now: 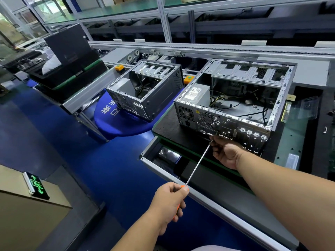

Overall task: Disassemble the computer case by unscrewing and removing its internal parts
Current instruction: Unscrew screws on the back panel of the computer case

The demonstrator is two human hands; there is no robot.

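An open grey computer case (pixel 224 122) lies on a black mat (pixel 167 125), its rear panel facing me. Inside it are a power supply (pixel 196 94) at the left and loose cables (pixel 235 104). A long screwdriver (pixel 198 163) with an orange handle reaches up to the rear panel, below the fan grille. My left hand (pixel 169 200) is closed around the handle. My right hand (pixel 226 151) pinches the shaft near its tip, right against the panel. The tip itself is hidden by my fingers.
A second stripped case (pixel 145 91) rests on a blue stool (pixel 123 126) to the left. A conveyor rail (pixel 199 48) runs behind. A circuit board (pixel 286 111) and a clear plastic part lie right of the case. A cardboard box carrying a green exit sign (pixel 36 185) stands lower left.
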